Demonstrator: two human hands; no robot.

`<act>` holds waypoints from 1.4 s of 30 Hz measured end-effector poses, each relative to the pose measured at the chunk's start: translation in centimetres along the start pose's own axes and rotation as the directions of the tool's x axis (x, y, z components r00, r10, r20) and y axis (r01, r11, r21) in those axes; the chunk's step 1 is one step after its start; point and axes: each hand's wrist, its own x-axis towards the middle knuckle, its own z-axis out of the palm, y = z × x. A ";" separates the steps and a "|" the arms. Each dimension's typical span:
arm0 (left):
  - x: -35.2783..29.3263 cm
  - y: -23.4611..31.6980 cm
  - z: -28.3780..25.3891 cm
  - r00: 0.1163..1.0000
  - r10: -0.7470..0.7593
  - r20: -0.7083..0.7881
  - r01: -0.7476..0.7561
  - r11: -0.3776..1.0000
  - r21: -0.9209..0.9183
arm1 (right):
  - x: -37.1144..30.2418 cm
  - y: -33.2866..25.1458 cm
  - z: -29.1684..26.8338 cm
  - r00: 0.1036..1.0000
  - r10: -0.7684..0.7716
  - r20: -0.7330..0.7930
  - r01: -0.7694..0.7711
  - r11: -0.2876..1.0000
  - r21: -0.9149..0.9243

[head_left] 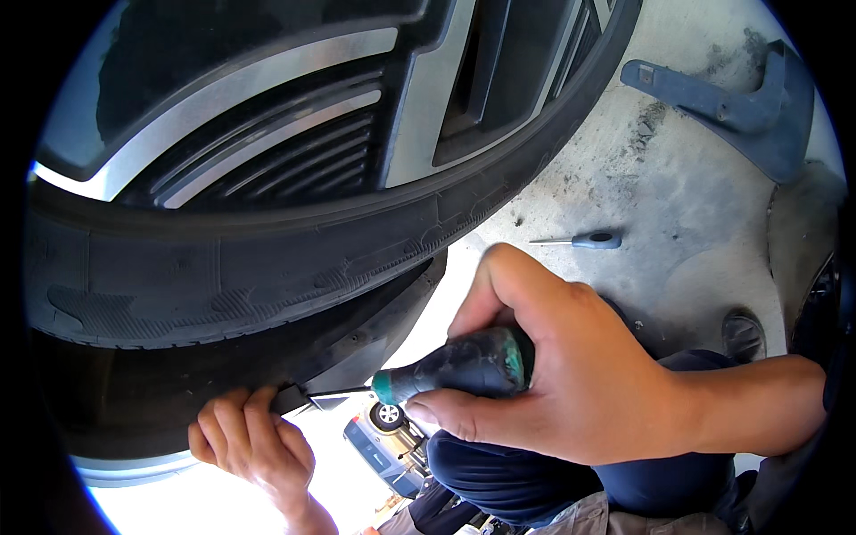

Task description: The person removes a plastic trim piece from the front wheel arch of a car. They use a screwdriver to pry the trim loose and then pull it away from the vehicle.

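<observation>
My right hand [571,374] is closed around a screwdriver [455,366] with a dark handle and green ends. Its thin shaft points left, and the tip reaches a small black piece [287,399] at the wheel arch's edge. Beside that tip, my left hand [254,441] has its fingers curled over the dark lip of the wheel arch liner [134,392]. The fingertips of that hand are partly hidden. Above both hands is a tyre [241,267] on a black and silver wheel [294,116].
A second screwdriver [593,241], blue-grey handled, lies on the concrete floor [642,285]. Farther right rests a curved dark mud flap [722,111]. A dark shoe [743,334] and my dark-clothed knees [517,477] are below. A silver vehicle [379,450] stands in the bright background.
</observation>
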 end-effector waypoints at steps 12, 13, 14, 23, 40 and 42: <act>0.1 -0.1 -0.3 1.000 -0.001 0.023 0.001 1.000 -0.022 | -8.9 -1.9 7.7 0.964 0.053 0.260 -0.133 0.945 0.297; -0.1 -0.1 -0.2 1.000 -0.006 0.026 0.007 1.000 -0.023 | -9.1 -1.9 8.6 0.966 0.024 0.259 -0.112 0.937 0.332; -0.1 -0.1 -0.1 1.000 -0.007 0.019 0.007 1.000 -0.015 | -9.6 -2.2 9.0 0.963 0.037 0.267 -0.125 0.939 0.320; -0.3 0.0 -0.2 0.999 -0.030 0.045 0.031 0.999 -0.034 | -5.0 0.6 3.4 0.872 0.143 0.468 -0.224 0.967 0.122; 0.1 0.2 0.1 0.999 -0.045 0.031 0.045 0.999 -0.003 | -8.6 -2.2 7.6 0.928 0.117 0.353 -0.215 0.943 0.254; 0.3 0.3 -0.2 0.998 -0.050 0.049 0.050 0.999 0.001 | -9.2 -2.1 7.5 0.929 0.113 0.353 -0.215 0.939 0.267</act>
